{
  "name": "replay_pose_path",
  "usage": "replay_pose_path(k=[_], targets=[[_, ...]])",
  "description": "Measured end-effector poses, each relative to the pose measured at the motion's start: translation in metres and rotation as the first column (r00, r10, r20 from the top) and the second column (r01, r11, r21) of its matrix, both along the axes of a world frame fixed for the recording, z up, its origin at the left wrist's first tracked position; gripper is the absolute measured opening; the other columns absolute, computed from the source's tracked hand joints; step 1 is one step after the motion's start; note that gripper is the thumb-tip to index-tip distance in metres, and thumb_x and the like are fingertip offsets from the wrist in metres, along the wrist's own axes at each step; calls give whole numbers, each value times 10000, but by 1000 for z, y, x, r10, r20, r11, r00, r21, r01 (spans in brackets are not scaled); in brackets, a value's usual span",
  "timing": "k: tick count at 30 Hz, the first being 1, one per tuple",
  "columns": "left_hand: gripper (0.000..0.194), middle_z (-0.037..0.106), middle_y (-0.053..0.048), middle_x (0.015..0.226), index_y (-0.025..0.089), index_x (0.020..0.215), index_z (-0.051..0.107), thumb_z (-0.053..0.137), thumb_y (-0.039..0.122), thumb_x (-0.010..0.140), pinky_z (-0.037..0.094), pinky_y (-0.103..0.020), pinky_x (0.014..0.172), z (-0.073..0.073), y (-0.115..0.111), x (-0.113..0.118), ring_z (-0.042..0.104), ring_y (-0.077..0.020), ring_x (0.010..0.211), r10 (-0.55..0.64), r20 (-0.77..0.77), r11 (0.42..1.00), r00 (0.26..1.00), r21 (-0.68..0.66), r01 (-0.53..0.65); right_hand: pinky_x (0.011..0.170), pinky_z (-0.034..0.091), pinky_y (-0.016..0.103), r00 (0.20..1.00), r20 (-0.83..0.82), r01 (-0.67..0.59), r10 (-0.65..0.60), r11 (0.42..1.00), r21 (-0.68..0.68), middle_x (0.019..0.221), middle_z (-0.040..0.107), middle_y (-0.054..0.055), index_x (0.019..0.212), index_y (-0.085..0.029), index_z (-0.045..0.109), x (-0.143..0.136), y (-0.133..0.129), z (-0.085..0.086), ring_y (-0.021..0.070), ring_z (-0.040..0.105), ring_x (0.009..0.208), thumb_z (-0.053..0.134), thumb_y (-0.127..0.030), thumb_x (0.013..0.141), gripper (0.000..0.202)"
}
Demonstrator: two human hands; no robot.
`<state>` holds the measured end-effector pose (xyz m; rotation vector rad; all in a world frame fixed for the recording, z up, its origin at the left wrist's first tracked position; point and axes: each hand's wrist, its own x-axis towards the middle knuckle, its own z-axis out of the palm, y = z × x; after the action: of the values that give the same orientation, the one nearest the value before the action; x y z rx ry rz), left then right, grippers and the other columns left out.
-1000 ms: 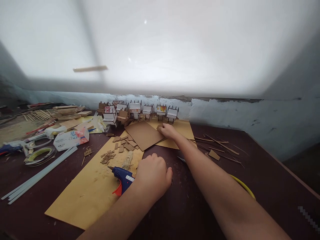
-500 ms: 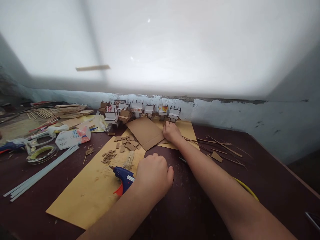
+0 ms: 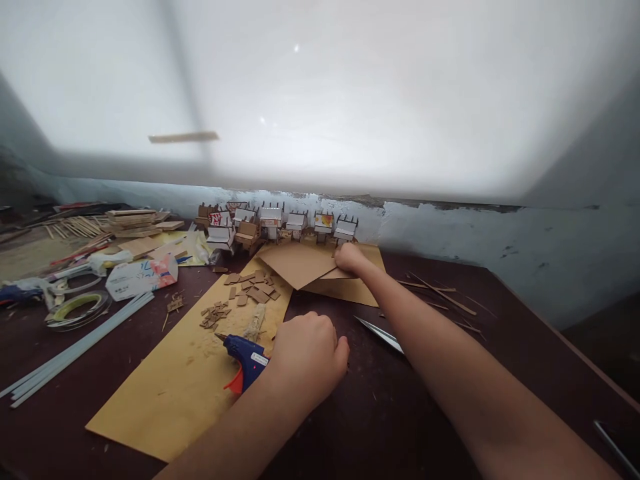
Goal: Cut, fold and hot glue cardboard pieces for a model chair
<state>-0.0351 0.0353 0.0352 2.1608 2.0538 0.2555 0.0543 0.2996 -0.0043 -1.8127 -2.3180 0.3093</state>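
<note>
Several small bench-like models (image 3: 345, 229), white-faced or plain brown, are arrayed along the wall (image 3: 430, 230), apparently completed, whereas flat, matt cut pieces (image 3: 259, 294) are left loose on the smooth yellow board (image 3: 165, 400). In front of the models, stiff, angular brown cardboard (image 3: 297, 263) is gripped at its right edge by the right hand (image 3: 351, 259). The left hand (image 3: 307, 350) is curled beside the blue plastic glue gun (image 3: 244, 352); whether anything is held there cannot be told.

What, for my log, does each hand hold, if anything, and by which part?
The right hand apparently holds the brown cardboard by its right end; for the left hand, I cannot tell.
</note>
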Motion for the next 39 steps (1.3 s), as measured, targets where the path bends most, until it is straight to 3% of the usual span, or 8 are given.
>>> replay_pose_path(k=[6, 11, 15, 24, 31, 39], targets=[[367, 760, -130, 868, 149, 822, 751, 486, 382, 922, 533, -397, 722, 1, -2, 3, 728, -309, 841, -2, 18, 1000, 1000, -7, 2, 891, 580, 445, 999, 8, -30, 31, 998, -53, 1291, 642, 109, 1276, -167, 629, 8, -1, 6, 256, 672, 1064, 651, -328, 992, 327], [379, 763, -137, 867, 147, 838, 757, 483, 396, 920, 536, -403, 698, 0, -2, 5, 732, -318, 829, 2, 24, 1000, 1000, -13, -1, 900, 576, 448, 1000, 19, -16, 16, 1000, 8, 1301, 637, 118, 1283, -166, 625, -1, 3, 10, 256, 669, 1076, 655, -324, 990, 334], [378, 769, -138, 875, 145, 860, 765, 483, 391, 917, 542, -401, 704, 0, -2, 7, 735, -314, 829, -6, 29, 999, 1000, -37, 7, 898, 578, 453, 999, 31, -16, 14, 999, 48, 1302, 638, 105, 1283, -182, 624, 9, 15, 20, 253, 669, 1073, 642, -327, 998, 321], [386, 775, -134, 883, 150, 848, 776, 480, 388, 921, 550, -410, 698, 1, -3, 8, 741, -323, 839, -19, 44, 996, 999, -86, 22, 899, 578, 450, 992, 121, 21, -25, 999, 32, 1301, 640, 101, 1274, -187, 631, 75, 28, 28, 250, 669, 1069, 635, -328, 1002, 307], [379, 777, -133, 915, 149, 889, 774, 487, 395, 922, 546, -410, 695, -1, -2, 10, 739, -326, 855, -11, 34, 996, 999, -83, 14, 903, 575, 439, 963, 175, 201, -206, 979, 44, 1307, 637, 110, 1271, -186, 634, 114, 35, 29, 249, 667, 1076, 643, -323, 998, 306], [369, 770, -125, 912, 161, 876, 760, 479, 395, 926, 532, -388, 682, -2, -4, 10, 734, -311, 847, -29, 28, 996, 999, -81, 31, 906, 574, 443, 870, 166, 448, -464, 885, 128, 1303, 636, 126, 1277, -163, 630, 173, -3, 41, 253, 668, 1076, 652, -324, 992, 327]])
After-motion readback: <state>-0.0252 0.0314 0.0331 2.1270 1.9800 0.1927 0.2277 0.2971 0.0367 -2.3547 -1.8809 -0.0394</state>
